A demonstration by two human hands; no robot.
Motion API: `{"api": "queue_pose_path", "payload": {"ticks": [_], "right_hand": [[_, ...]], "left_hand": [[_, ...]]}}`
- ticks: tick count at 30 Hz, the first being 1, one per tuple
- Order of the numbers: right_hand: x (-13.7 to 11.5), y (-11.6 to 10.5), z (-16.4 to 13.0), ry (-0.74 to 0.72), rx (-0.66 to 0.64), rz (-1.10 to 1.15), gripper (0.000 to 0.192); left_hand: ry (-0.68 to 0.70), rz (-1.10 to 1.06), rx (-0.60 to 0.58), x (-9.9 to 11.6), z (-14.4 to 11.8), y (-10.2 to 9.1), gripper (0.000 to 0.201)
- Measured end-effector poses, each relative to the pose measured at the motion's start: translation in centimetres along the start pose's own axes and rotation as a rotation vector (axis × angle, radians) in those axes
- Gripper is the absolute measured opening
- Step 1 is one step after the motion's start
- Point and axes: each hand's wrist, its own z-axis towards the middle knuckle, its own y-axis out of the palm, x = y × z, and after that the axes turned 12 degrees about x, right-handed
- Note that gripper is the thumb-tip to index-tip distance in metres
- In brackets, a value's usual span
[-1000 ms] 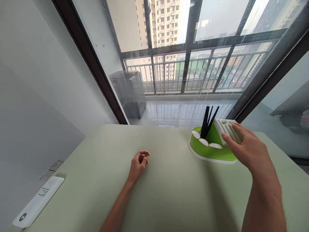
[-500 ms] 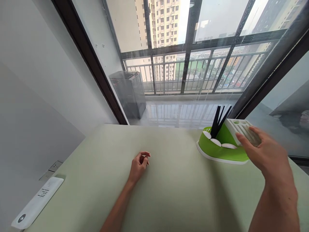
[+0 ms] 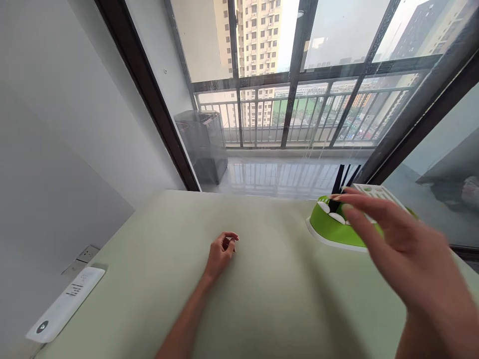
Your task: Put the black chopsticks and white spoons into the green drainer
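A green and white utensil holder [image 3: 331, 227] stands on the pale green table [image 3: 262, 299] at the right, with black chopsticks [image 3: 342, 179] sticking up from it and white spoon ends along its rim. My right hand [image 3: 396, 239] hovers in front of it, fingers spread, blurred by motion, holding nothing and covering part of the holder. My left hand [image 3: 221, 251] rests on the table near the middle, fingers loosely curled, with nothing in it.
A white remote control [image 3: 65, 309] lies at the table's left edge, beside a wall socket [image 3: 83, 257]. Behind the table are a dark-framed glass door, a balcony with a grey machine [image 3: 204, 144] and railings.
My right hand let go of the holder's white top and pulled back toward me, fingers spreading. The holder had slid right and farther away. My left hand stayed put.
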Motion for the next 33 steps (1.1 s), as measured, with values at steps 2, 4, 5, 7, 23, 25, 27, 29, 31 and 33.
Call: {"api": "queue_pose_path", "payload": {"ticks": [2,4,5,7,23,25,27,29,31,33], "right_hand": [[-0.9,2.1,-1.3,0.000,-0.109,0.150,0.033],[-0.9,4.7,-2.9,-0.055,-0.270,0.249,0.033],[-0.5,6.0,-3.9,-0.088,-0.388,0.304,0.034],[1.0,8.4,-6.1,-0.063,-0.583,0.405,0.034],[9.6,11.9,-12.5,0.382,-0.452,0.492,0.046],[9.4,11.9,-12.7,0.377,-0.465,0.483,0.045],[9.4,11.9,-12.8,0.373,-0.468,0.475,0.044],[9.5,11.9,-12.8,0.369,-0.470,0.471,0.044],[9.5,11.9,-12.8,0.364,-0.473,0.468,0.044],[9.6,11.9,-12.8,0.360,-0.473,0.466,0.043]], "left_hand": [[0.009,-0.001,-0.004,0.0,0.0,0.1,0.021],[0.020,-0.006,-0.019,0.0,-0.1,0.1,0.021],[0.025,-0.011,-0.033,0.0,-0.1,0.1,0.021],[0.034,-0.025,-0.063,0.0,-0.3,0.1,0.020],[0.055,-0.030,-0.138,0.5,-1.0,0.1,0.024],[0.060,-0.023,-0.146,0.5,-1.1,0.1,0.024],[0.061,-0.017,-0.149,0.6,-1.1,0.1,0.024],[0.060,-0.007,-0.156,0.6,-1.1,0.1,0.024],[0.064,0.004,-0.159,0.6,-1.1,0.1,0.025],[0.072,0.013,-0.159,0.7,-1.1,0.1,0.025]]}}
